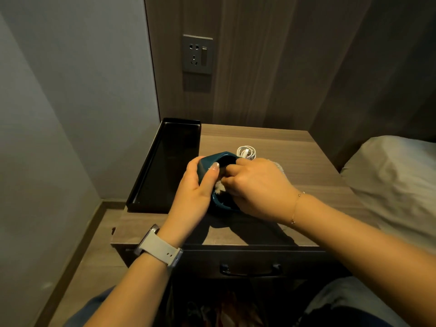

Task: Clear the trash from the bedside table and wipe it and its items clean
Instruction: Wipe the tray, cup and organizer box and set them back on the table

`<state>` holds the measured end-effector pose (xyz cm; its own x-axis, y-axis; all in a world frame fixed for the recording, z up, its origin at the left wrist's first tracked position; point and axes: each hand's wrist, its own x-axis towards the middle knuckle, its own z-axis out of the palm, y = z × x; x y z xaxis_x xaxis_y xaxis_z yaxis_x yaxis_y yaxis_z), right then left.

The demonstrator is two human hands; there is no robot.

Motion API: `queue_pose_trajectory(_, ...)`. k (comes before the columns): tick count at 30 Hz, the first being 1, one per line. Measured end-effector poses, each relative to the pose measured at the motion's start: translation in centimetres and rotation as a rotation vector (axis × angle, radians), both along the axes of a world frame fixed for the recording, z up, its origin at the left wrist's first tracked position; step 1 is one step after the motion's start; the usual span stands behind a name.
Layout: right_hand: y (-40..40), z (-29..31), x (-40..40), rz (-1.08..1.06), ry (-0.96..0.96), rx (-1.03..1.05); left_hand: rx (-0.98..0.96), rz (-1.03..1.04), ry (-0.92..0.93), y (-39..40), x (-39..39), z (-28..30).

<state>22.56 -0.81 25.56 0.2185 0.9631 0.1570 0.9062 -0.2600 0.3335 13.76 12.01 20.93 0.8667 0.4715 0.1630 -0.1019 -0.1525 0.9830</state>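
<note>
Wiping is underway: left hand (197, 182) grips the teal cup (210, 161) while right hand (256, 185) pinches a cloth (219, 186) inside it; next, probably the bedside table (283, 147).

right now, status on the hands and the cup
Left hand grips teal cup, tilted. Right hand pushes white cloth into it. Coiled white cable just behind, not blocking.

wall socket plate (197, 54) mounted on wood panelling above; grey pillow (391, 171) on bed at right; wood-look floor (94, 244) lower left.
</note>
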Motion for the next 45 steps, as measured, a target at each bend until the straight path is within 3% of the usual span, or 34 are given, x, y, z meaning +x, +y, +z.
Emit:
queue_pose_trajectory(4, -0.7, 1.7, 0.1, -0.005, 0.206, -0.148, 0.008, -0.048, -0.019, -0.3, 0.1, -0.1)
queue_pose_trajectory(7, -1.1, 2.2, 0.3, -0.173, 0.268, 0.043, -0.037, -0.061, -0.021, -0.5, 0.3, -0.1)
queue_pose_trajectory(10, -0.7, 1.2, -0.5, -0.294, 0.17, 0.225, -0.085, -0.061, -0.005, -0.4, 0.5, -0.2)
queue_pose_trajectory(14, 0.4, -0.6, -1.3, -0.222, 0.168, 0.254, -0.158, -0.064, 0.021, -0.5, 0.6, -0.4)
queue_pose_trajectory(19, -1.0, 0.3, -0.9, -0.032, 0.351, 0.015, -0.046, -0.077, -0.015, -0.5, 0.4, -0.2)
queue_pose_trajectory(22, -1.0, 2.0, -0.3, -0.045, 0.438, -0.14, -0.018, -0.095, -0.018, -0.6, 0.4, -0.3)
queue_pose_trajectory(25, -0.8, 2.6, 0.4, -0.115, 0.539, -0.01, -0.031, -0.097, -0.024, -0.5, 0.4, -0.4)
queue_pose_trajectory(28, -1.1, 1.7, 0.3, -0.128, 0.493, 0.168, -0.083, -0.109, -0.023, -0.5, 0.5, -0.5)
queue_pose_trajectory(31, -1.6, 0.6, -0.9, -0.041, 0.415, 0.075, -0.06, -0.122, -0.042, -0.7, 0.5, -0.2)
queue_pose_trajectory(37, -4.1, 2.3, -2.0, -0.065, 0.5, -0.088, 0.041, -0.191, -0.082, -2.8, -0.2, 0.1)
queue_pose_trajectory(41, -8.4, 3.2, -3.0, -0.144, 0.492, 0.206, 0.09, -0.214, -0.121, -3.5, -1.1, 0.7)
queue_pose_trajectory(45, -12.0, 2.9, -3.9, -0.111, 0.901, 0.603, 0.166, -0.173, -0.14, -3.6, -3.8, 1.5)
